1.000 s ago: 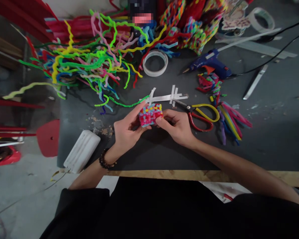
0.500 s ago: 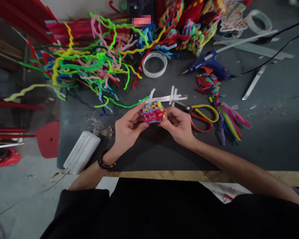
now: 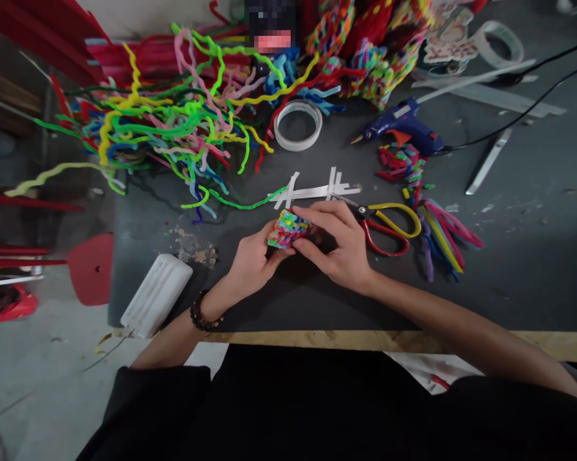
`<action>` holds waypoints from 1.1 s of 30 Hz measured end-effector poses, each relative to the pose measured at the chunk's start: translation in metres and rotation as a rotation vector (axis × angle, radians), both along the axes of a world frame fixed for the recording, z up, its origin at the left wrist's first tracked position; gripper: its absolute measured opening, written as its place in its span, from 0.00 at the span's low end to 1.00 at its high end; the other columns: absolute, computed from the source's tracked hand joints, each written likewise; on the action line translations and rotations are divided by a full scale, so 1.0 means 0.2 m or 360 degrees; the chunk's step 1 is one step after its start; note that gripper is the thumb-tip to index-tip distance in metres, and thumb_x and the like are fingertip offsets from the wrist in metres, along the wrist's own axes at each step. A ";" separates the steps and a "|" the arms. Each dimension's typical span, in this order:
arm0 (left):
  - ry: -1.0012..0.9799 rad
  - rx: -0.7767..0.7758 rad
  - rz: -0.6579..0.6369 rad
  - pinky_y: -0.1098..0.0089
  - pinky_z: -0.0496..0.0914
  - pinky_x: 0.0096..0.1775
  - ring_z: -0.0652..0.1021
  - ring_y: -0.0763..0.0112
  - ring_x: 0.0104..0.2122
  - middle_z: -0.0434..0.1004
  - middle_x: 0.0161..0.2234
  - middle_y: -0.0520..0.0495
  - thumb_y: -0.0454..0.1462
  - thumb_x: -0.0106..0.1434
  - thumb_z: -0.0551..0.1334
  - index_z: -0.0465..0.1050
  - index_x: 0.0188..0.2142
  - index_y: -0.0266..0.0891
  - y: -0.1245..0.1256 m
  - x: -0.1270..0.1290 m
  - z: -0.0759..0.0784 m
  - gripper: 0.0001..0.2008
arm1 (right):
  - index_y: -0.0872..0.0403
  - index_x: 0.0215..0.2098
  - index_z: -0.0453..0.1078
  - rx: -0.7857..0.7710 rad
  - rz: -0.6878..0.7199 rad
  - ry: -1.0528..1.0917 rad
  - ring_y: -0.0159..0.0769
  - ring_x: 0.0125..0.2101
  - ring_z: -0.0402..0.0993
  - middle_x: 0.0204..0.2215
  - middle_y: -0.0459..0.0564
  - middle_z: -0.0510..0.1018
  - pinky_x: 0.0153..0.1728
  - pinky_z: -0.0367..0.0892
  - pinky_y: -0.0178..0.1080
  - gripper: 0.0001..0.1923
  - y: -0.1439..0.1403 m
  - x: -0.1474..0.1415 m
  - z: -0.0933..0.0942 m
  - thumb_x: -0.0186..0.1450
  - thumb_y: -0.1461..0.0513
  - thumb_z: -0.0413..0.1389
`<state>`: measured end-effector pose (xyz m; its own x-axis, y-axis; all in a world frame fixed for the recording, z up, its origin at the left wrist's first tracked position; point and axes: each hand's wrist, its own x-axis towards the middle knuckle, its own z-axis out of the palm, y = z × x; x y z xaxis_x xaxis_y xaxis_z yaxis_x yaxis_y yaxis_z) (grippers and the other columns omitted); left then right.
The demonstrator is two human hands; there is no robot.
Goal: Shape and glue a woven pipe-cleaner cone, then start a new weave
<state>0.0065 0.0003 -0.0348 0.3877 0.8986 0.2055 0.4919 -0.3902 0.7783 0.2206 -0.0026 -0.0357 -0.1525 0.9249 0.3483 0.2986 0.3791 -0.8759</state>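
While both hands work above the table (image 3: 509,269), the left hand (image 3: 252,259) grips a woven block (image 3: 286,229). Right hand (image 3: 339,246) pinches its other side, scissors (image 3: 389,224) just beside.

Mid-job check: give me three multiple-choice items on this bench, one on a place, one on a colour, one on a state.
1. Where do the scissors lie?
A. just right of the right hand
B. under the tape roll
C. on the floor

2. What colour is the glue gun?
A. green
B. blue
C. white

3. How is the woven piece held?
A. lying untouched on the table
B. by the left hand alone
C. between both hands

Key: 1 A, the handles sit beside that hand; 2 B, its body is blue; 3 C, fingers of both hands grip it.
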 end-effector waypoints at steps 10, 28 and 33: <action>-0.0158 0.0243 0.0115 0.64 0.80 0.56 0.81 0.61 0.57 0.78 0.60 0.42 0.47 0.67 0.71 0.69 0.65 0.45 -0.03 0.03 0.05 0.29 | 0.43 0.70 0.66 0.0194 0.0212 -0.0011 0.46 0.55 0.79 0.59 0.53 0.80 0.60 0.76 0.51 0.39 -0.01 0.00 0.01 0.63 0.49 0.70; -0.0201 0.0090 -0.0079 0.61 0.83 0.51 0.85 0.60 0.50 0.78 0.62 0.41 0.50 0.64 0.73 0.64 0.70 0.50 -0.01 0.00 0.07 0.39 | 0.45 0.56 0.76 0.0025 0.0137 0.0143 0.45 0.50 0.80 0.52 0.52 0.82 0.51 0.79 0.50 0.25 0.01 0.02 0.02 0.62 0.53 0.68; -0.0182 0.0366 -0.0188 0.59 0.78 0.60 0.80 0.60 0.60 0.76 0.63 0.44 0.38 0.68 0.70 0.75 0.60 0.51 0.01 -0.02 0.08 0.22 | 0.45 0.57 0.76 0.0049 0.0211 0.0232 0.43 0.51 0.80 0.52 0.51 0.83 0.54 0.77 0.49 0.23 0.01 0.02 -0.01 0.63 0.59 0.67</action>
<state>0.0031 0.0022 -0.0197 0.4496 0.7734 0.4468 0.3469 -0.6122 0.7106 0.2243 -0.0003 -0.0367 -0.2181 0.8887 0.4033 0.1152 0.4338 -0.8936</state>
